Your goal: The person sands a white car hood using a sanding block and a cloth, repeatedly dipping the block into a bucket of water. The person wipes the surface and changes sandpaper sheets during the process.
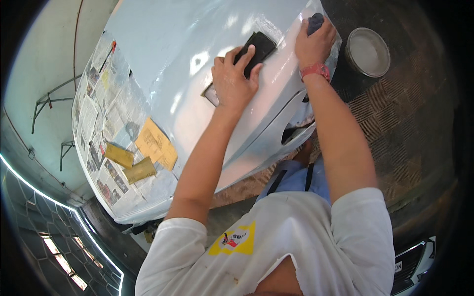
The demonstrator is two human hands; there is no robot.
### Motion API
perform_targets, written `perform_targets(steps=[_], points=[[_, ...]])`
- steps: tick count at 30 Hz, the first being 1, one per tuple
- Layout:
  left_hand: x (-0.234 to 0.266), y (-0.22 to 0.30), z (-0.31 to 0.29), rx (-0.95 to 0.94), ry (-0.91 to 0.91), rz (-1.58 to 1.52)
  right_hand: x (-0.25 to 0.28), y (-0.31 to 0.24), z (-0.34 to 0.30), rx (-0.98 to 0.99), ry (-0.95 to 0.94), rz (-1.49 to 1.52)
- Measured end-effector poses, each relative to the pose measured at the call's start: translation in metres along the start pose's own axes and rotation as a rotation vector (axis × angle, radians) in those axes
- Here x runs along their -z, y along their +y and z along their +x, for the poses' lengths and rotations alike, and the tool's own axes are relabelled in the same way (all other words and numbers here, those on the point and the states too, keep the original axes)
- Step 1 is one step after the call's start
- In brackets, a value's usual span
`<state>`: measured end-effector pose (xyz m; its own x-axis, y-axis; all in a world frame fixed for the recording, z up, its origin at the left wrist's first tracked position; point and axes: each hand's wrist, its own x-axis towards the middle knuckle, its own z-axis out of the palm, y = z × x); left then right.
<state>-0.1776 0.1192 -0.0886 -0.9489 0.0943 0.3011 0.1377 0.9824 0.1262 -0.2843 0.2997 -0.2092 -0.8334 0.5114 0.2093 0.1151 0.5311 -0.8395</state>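
Pressing a black sanding block [254, 52] flat on the wet car panel [168, 59] with left hand [232, 81], right hand [313, 44] gripping a dark rag [315, 20] near the panel's edge.

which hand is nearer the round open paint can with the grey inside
Right. The right hand, clutching a dark cloth on the pale blue car panel, sits just left of the round open paint can. The left hand presses a black sanding block farther left.

On view are 2 hands, the left hand [232, 81] and the right hand [313, 42], 1 black sanding block [256, 49], 1 dark cloth [315, 20], 1 paint can [368, 52], 1 white car panel [197, 44] and 4 yellow sandpaper sheets [153, 140].
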Motion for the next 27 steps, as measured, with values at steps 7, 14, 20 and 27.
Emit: perform_targets(steps=[7, 14, 20, 27], points=[[-0.048, -0.033, 0.095, 0.054, 0.161, 0.153, -0.007, -0.020, -0.012, 0.011, -0.025, 0.069], [0.046, -0.023, -0.079, 0.107, -0.049, -0.048, -0.001, 0.005, 0.004, 0.004, 0.050, 0.025], [0.026, -0.107, 0.009, 0.105, 0.178, 0.136, -0.003, -0.022, -0.011, -0.043, -0.043, 0.004], [0.072, -0.063, -0.118, 0.102, -0.011, 0.008, -0.008, 0.002, 0.002, 0.052, 0.094, -0.077]])
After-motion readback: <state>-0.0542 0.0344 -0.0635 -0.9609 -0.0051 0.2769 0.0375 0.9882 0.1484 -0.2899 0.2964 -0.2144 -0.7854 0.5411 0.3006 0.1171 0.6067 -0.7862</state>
